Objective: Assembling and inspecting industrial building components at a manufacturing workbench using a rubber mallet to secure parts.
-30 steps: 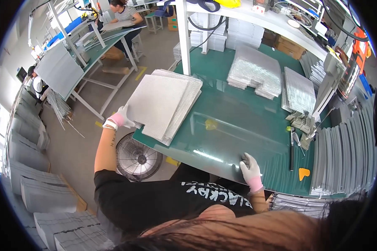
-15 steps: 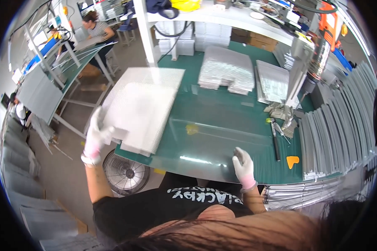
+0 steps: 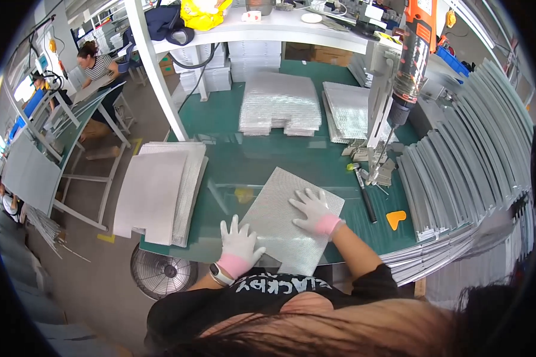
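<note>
A silvery mesh sheet (image 3: 283,220) lies turned at an angle on the green bench top before me, its near corner over the front edge. My right hand (image 3: 314,213), in a white glove with a pink cuff, rests flat on its right part, fingers spread. At its left edge is my left hand (image 3: 238,247), gloved alike and open, the fingers stretched out; whether it touches the sheet I cannot tell. A stack of similar notched sheets (image 3: 155,190) lies at the bench's left end, with a smooth pale one on top.
Farther back lie a notched sheet stack (image 3: 280,107) and another pile (image 3: 346,110). An orange power drill (image 3: 412,56) hangs over a metal fixture (image 3: 380,169). A hammer (image 3: 366,193) and orange plate (image 3: 395,219) lie right, beside upright grey frame strips (image 3: 452,184). A fan (image 3: 164,271) stands below.
My left hand has come from the left stack toward the middle. A mesh sheet now lies before me, and my right hand has moved onto it. The view has shifted.
</note>
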A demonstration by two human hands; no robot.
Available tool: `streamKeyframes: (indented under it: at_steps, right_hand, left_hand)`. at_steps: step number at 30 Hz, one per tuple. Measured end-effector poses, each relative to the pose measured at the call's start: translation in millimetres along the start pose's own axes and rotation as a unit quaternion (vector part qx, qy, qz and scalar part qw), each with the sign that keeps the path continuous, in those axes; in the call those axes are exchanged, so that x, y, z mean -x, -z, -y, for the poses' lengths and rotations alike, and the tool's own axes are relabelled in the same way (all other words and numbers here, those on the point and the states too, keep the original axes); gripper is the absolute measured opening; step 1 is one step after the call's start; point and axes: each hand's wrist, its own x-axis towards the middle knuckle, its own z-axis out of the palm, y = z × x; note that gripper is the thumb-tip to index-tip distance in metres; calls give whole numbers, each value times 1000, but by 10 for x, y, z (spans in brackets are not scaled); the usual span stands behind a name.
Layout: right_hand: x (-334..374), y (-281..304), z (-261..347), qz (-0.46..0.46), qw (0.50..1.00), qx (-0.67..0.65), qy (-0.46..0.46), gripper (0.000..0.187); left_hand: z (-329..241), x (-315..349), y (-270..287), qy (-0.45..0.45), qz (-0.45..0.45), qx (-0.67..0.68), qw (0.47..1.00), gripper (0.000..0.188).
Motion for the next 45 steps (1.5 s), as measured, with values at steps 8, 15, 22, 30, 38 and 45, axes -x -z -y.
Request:
streamKeyframes:
  at_steps: [8, 15, 22, 30, 38, 45]
  right_hand:
    - [-1698, 1021, -951, -545, 823, -134, -92, 30]
    - [-2462, 1513, -1309, -146, 912, -156, -350, 68]
    - [-2422, 1875, -1111, -480, 832, -246, -131, 39]
    - [-1539, 2116, -873, -490, 638, -592, 47, 62]
    - [188, 600, -161, -422, 714, -554, -71, 43]
    - [565, -49, 325, -283, 823, -444, -211, 44]
  left_hand:
    - [208, -89, -434, -53, -120, 84, 988, 67]
    - [369, 128, -148, 62, -35, 44, 997, 64]
    - [569, -322, -367, -201, -145, 89, 965, 61]
    - [389, -675, -649, -82, -147, 59, 984, 61]
    - [708, -518, -508, -27, -196, 456, 868, 57]
    - [270, -233, 39, 165, -203, 482, 836, 90]
